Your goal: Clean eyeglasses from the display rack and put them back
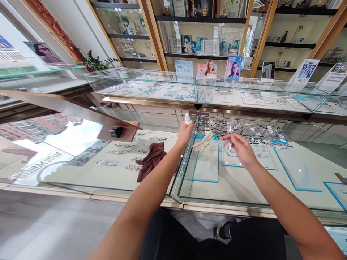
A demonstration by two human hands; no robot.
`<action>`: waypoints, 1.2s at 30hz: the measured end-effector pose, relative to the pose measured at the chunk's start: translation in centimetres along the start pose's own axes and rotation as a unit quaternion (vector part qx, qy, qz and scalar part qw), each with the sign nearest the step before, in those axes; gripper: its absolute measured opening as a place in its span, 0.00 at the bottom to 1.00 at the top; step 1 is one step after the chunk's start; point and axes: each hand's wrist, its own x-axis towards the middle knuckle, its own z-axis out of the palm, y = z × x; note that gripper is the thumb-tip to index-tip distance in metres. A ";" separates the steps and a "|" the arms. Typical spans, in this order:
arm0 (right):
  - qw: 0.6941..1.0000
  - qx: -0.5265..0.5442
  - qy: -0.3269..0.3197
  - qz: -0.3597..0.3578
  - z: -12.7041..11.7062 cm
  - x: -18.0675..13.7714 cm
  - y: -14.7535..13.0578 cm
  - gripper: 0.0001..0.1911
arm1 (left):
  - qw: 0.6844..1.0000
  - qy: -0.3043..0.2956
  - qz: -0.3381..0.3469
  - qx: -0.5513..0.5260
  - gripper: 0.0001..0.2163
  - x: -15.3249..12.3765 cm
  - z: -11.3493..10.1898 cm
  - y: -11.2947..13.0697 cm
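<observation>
Far left: crumpled dark-brown cloth, in soft folds, lay on the glass-topped counter, spectacle frames visible beside it. Next, left hand, raised over the counter near the join between two cases, fingers curled closed around a small white bottle; only its pale, narrow-tipped top showed, the rest hidden in the fist. Right of that, a beige cloth, loosely bunched and creased, between the hands. Then the eyeglasses: clear lens, thin rim, finer detail too small to read, held above the right-hand case against rows of displayed frames. Right hand had them pinched between thumb and fingers, nearly closed. Beyond, under the glass, a blue-edged panel.
</observation>
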 end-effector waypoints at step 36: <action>0.999 0.008 0.022 -0.030 -0.8 1.6 0.2 0.21 | 0.781 -0.415 0.131 0.447 0.11 -10.3 0.3 4.5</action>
